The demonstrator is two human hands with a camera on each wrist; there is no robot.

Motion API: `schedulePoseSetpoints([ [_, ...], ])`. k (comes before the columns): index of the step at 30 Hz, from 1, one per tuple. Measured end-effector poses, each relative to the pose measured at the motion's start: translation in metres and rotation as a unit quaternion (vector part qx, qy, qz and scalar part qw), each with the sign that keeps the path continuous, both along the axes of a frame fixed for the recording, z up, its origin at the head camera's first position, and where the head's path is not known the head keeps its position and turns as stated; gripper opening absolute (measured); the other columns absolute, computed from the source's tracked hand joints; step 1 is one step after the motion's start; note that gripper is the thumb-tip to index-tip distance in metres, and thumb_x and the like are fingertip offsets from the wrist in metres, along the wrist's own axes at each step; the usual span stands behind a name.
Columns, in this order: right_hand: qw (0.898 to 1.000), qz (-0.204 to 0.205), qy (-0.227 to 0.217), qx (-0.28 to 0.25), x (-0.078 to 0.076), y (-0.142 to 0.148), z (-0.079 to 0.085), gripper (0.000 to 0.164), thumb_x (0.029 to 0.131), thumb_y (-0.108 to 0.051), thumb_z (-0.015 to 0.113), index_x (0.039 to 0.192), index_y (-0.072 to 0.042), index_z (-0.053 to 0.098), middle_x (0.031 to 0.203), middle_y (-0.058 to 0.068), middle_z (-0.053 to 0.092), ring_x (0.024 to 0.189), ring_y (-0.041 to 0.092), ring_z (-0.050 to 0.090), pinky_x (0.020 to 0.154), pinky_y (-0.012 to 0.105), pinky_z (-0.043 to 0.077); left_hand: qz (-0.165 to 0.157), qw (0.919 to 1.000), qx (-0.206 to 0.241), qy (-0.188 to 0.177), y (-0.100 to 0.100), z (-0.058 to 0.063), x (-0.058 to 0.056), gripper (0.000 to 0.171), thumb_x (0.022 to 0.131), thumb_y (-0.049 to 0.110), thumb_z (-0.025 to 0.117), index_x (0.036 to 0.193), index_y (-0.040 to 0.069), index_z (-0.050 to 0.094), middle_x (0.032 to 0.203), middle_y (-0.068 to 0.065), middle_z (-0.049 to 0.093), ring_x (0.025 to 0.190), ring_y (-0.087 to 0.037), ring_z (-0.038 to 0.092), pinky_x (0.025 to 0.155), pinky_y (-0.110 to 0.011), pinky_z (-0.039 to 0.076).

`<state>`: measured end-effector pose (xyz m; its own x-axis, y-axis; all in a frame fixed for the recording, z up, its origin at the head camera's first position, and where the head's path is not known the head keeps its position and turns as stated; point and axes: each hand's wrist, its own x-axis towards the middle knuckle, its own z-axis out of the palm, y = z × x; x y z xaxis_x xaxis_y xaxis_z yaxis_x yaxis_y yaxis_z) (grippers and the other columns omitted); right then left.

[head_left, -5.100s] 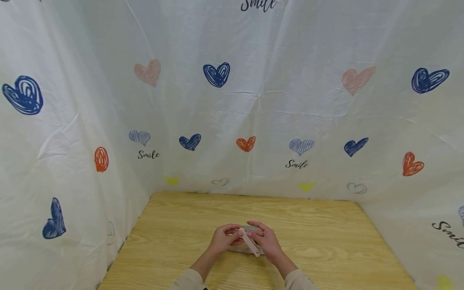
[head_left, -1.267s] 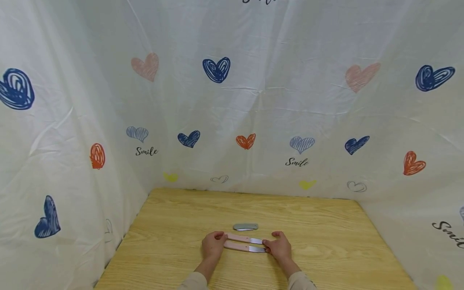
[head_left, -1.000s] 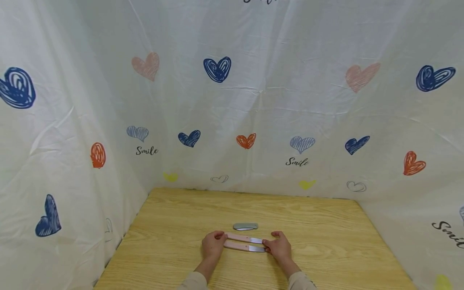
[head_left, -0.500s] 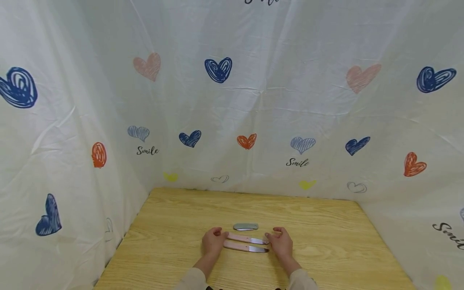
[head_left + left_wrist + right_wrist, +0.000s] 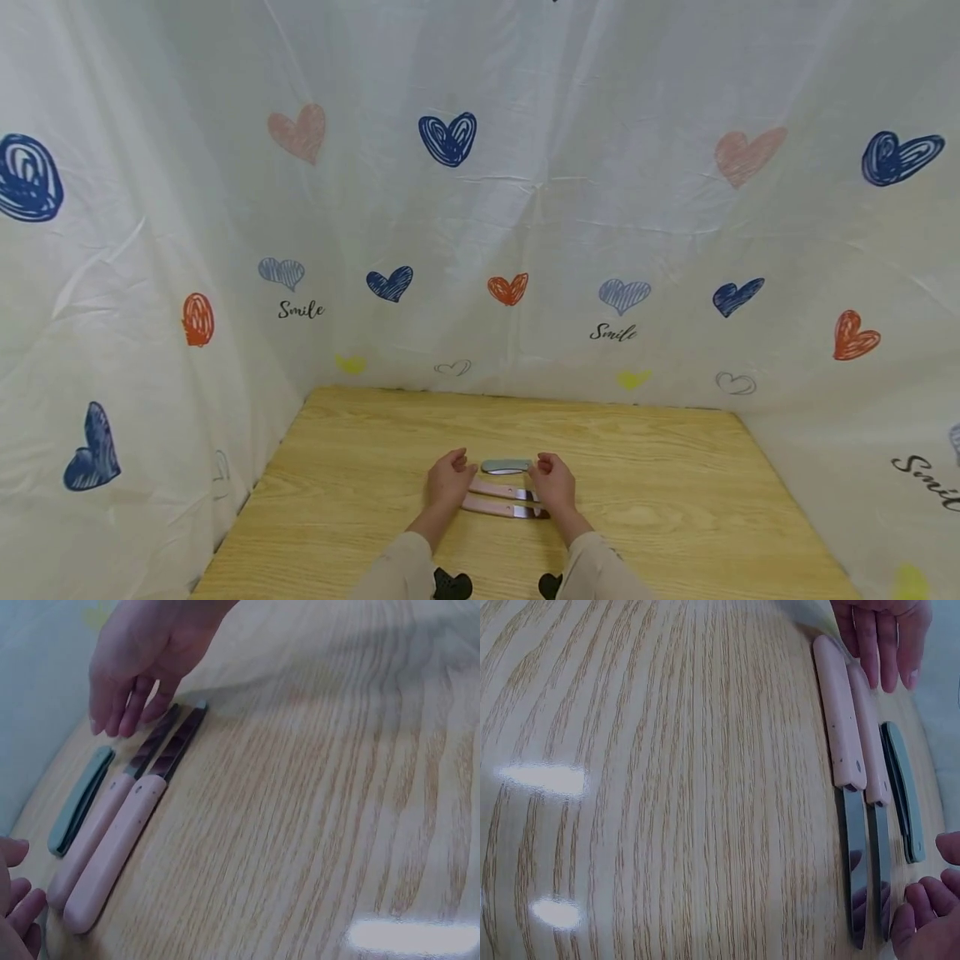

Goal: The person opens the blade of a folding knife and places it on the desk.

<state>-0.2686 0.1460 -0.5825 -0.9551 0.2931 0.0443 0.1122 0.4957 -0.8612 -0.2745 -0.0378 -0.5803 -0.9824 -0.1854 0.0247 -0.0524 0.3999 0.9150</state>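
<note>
Two pink-handled folding knives, the near one point(image 5: 487, 506) and the middle one point(image 5: 498, 489), lie side by side on the table with blades out to the right. Behind them a green folding knife point(image 5: 504, 466) lies folded, its blade tucked along the handle. My left hand point(image 5: 452, 481) hovers by the left ends of the green knife and the middle pink one, fingers loosely bent and holding nothing. At the green knife's right end is my right hand point(image 5: 553, 483), over the blade tips; in the right wrist view its fingers point(image 5: 924, 900) stand apart from the green knife.
The wood-grain table point(image 5: 360, 492) spreads around the knives. A white curtain point(image 5: 540, 225) printed with hearts hangs behind and along both sides. Two black objects, one at the left sleeve point(image 5: 453, 585) and one at the right point(image 5: 550, 586), show at the bottom edge.
Some seconds ago both hands worked on a pink knife. Later they touched the ends of the two opened pink knives; now they have let go and moved forward to the green one.
</note>
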Motion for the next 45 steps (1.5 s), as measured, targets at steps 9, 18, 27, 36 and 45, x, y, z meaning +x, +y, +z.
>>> schedulePoseSetpoints([
  [9,1.0,0.01,-0.006,0.006,0.003,-0.007,0.001,0.037,0.088,-0.006,0.061,0.12,0.012,0.058,0.111,0.027,0.068,0.104,0.04,0.065,0.09,0.048,0.054,-0.027,0.9982,-0.037,-0.038,0.011,0.004,0.001,0.036,0.087,0.005,0.065,0.12,-0.007,0.062,0.107,-0.021,0.071,0.102,-0.032,0.068,0.088,-0.041,0.056],
  [18,1.0,0.008,-0.007,0.0,0.003,-0.013,-0.002,0.037,0.088,-0.006,0.062,0.121,0.012,0.058,0.111,0.027,0.068,0.105,0.039,0.065,0.09,0.047,0.054,-0.035,0.9981,-0.011,-0.049,0.017,0.007,0.003,0.035,0.089,0.003,0.061,0.121,-0.01,0.061,0.112,-0.023,0.069,0.106,-0.035,0.067,0.088,-0.039,0.057],
  [27,0.996,-0.048,0.022,-0.072,0.003,-0.019,0.008,0.036,0.085,-0.008,0.07,0.118,0.006,0.063,0.102,0.02,0.071,0.096,0.033,0.068,0.08,0.041,0.057,0.034,0.9976,0.055,0.023,0.021,0.007,0.005,0.032,0.085,0.004,0.069,0.114,-0.01,0.065,0.107,-0.024,0.07,0.098,-0.035,0.069,0.081,-0.038,0.059],
  [36,0.986,-0.055,0.027,-0.157,0.004,-0.019,0.016,0.036,0.081,-0.009,0.075,0.112,0.007,0.067,0.099,0.017,0.068,0.084,0.014,0.059,0.065,0.017,0.05,0.065,0.9863,0.145,0.044,0.02,0.01,0.004,0.016,0.084,0.005,0.072,0.099,-0.002,0.074,0.093,-0.016,0.073,0.08,-0.019,0.07,0.065,-0.02,0.057],
  [45,0.966,0.061,0.015,-0.253,0.011,-0.006,0.014,0.034,0.081,-0.013,0.077,0.108,0.006,0.068,0.085,-0.002,0.065,0.07,0.005,0.055,0.061,0.02,0.048,-0.005,0.9767,0.214,0.021,0.014,0.019,0.01,0.025,0.086,0.01,0.072,0.105,-0.006,0.07,0.099,-0.016,0.072,0.081,-0.008,0.066,0.075,-0.027,0.058],
])
